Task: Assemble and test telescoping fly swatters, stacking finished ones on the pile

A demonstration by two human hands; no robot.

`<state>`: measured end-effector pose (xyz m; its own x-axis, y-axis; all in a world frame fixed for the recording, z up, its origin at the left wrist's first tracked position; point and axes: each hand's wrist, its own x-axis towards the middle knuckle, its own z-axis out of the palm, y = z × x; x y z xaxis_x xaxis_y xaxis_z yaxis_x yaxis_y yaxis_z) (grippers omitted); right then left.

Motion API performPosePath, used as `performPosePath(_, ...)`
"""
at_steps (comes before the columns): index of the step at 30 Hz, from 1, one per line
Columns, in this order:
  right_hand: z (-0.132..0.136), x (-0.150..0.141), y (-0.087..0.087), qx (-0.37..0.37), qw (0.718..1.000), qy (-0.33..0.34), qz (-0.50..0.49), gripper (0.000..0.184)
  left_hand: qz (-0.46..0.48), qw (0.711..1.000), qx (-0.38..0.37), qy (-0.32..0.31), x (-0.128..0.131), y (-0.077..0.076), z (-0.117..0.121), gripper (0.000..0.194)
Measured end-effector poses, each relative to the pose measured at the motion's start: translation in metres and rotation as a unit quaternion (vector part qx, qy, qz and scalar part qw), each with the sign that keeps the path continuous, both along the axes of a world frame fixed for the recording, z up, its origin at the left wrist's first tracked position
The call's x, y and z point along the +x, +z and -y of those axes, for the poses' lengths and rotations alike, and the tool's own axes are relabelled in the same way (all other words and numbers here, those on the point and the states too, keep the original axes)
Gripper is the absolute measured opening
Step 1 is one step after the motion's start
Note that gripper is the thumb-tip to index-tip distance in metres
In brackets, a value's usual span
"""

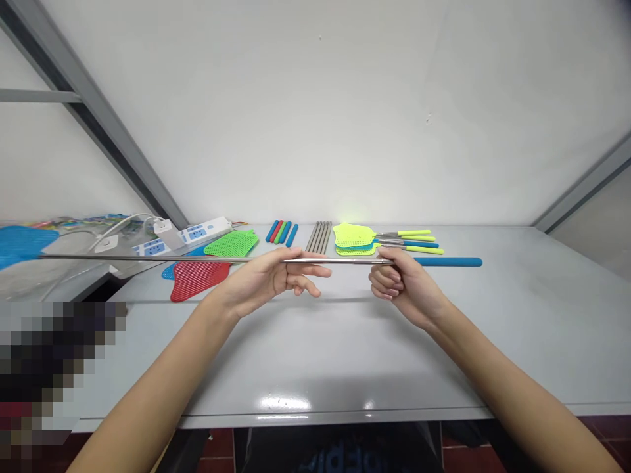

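One steel shaft (335,261) in left hand (261,279), right hand (409,286)

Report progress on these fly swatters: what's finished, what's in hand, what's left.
Done: yellow-green plastic mesh swatters lie assembled on steel shafts with grips. In hand: a long steel shaft with blue mesh head and blue grip, held by the left hand and right hand. Left: loose coloured grips, bare steel rods, red mesh head, green mesh head.

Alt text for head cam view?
Left hand and right hand hold a steel fly swatter level above a grey table, its blue mesh head left, blue grip right. Beyond lie red and green swatter heads, steel rods, coloured grips and a power strip.
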<state>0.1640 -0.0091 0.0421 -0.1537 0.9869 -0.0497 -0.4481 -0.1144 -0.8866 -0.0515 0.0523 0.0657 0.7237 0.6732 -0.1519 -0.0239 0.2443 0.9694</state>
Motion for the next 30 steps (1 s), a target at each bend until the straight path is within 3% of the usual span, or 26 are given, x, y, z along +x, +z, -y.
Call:
performPosePath(5,0.004,-0.018,-0.008,-0.024,0.997,0.059,-0.040,0.043,-0.012,0.996,0.087,0.024,0.012,-0.006,0.009,0.030)
performPosePath(9,0.008,-0.027,-0.015,-0.037,0.995,0.085,-0.038,0.043,-0.027,0.993,0.112,0.011,0.026,-0.017,0.018,0.029)
performPosePath(24,0.009,-0.033,-0.022,-0.031,0.990,0.130,-0.041,0.037,-0.040,0.991,0.124,-0.008,0.034,-0.028,0.023,0.027)
performPosePath(30,0.007,-0.036,-0.031,-0.017,0.992,0.123,-0.015,0.038,-0.037,0.990,0.126,-0.044,0.034,-0.031,0.021,0.033)
